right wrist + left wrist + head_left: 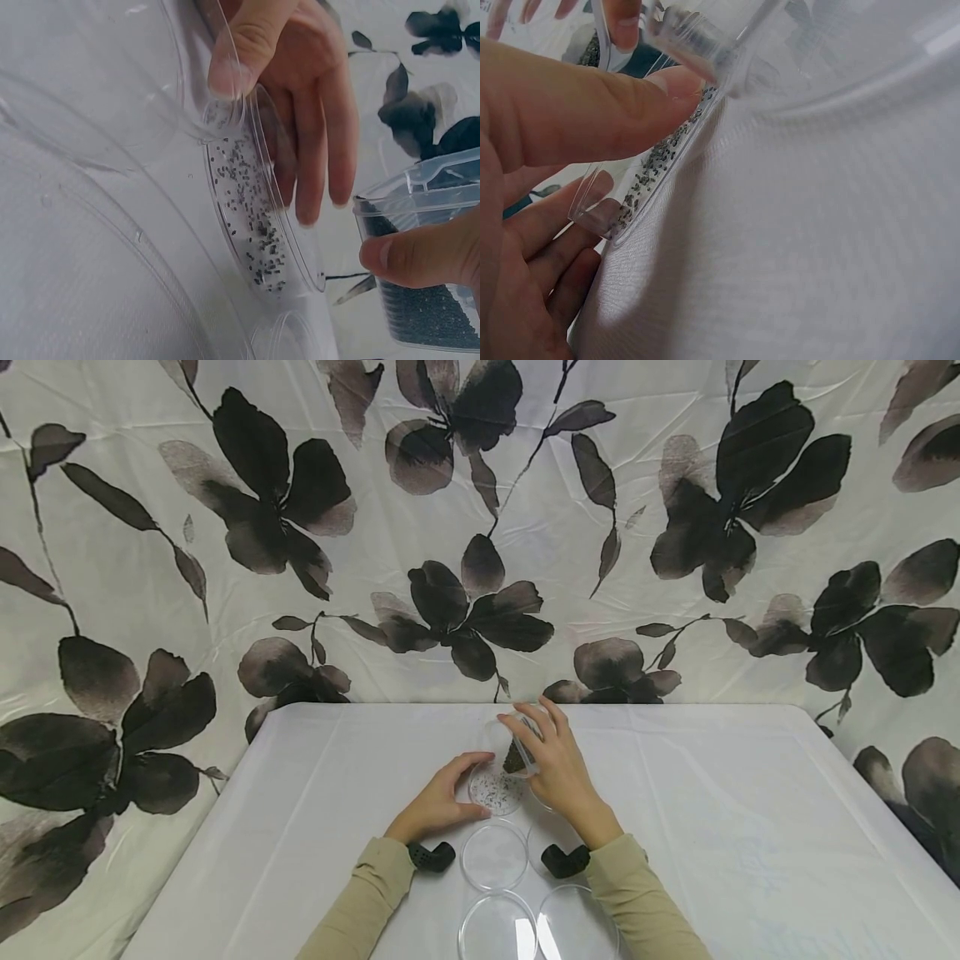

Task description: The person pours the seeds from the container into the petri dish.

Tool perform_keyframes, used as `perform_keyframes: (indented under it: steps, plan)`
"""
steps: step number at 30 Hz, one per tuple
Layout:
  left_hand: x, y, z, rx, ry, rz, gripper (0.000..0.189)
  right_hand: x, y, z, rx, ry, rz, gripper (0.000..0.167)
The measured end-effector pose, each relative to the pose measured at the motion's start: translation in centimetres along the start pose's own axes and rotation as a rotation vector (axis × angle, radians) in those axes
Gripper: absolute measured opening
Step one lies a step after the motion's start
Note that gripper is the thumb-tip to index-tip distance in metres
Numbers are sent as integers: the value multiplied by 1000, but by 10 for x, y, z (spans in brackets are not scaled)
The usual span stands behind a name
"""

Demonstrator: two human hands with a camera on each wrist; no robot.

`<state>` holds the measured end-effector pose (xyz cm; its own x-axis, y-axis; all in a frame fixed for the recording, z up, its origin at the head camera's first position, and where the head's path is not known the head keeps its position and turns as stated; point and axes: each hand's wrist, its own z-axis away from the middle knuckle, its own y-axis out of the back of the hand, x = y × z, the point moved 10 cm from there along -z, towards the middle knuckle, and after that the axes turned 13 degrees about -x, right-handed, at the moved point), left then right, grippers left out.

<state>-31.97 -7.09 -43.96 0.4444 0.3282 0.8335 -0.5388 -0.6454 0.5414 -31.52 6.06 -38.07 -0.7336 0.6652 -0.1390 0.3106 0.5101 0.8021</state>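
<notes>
A round see-through dish (497,792) with dark granules scattered over its bottom lies on the white table. My left hand (442,797) grips this dish from its left side, thumb at the near rim and fingers round the far side. In my right hand (561,772) is a see-through plastic tub (427,319) partly filled with the same kind of dark granules. The tub is tilted above the dish's right side, and its granules are heaped toward the lower end. Up close in the left wrist view, the granules (656,161) look like small dark grains.
Several more see-through round dishes stand nearer to me, among them a smaller one (493,857) and two larger ones, left (497,893) and right (576,887). Others sit partly under the right wrist. A flower-printed cloth (450,527) hangs behind the table's far edge (675,705).
</notes>
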Motion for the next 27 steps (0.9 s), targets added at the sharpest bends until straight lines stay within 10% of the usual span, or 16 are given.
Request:
perform_keyframes:
  steps: [15,27]
  plan:
    - [0,-1,-1,-4,-6,-19,76,1,-1,1,-2,-4,18,106]
    - [-42,-4,-7,11,-15,-34,82,0,-1,1,6,-1,13,106]
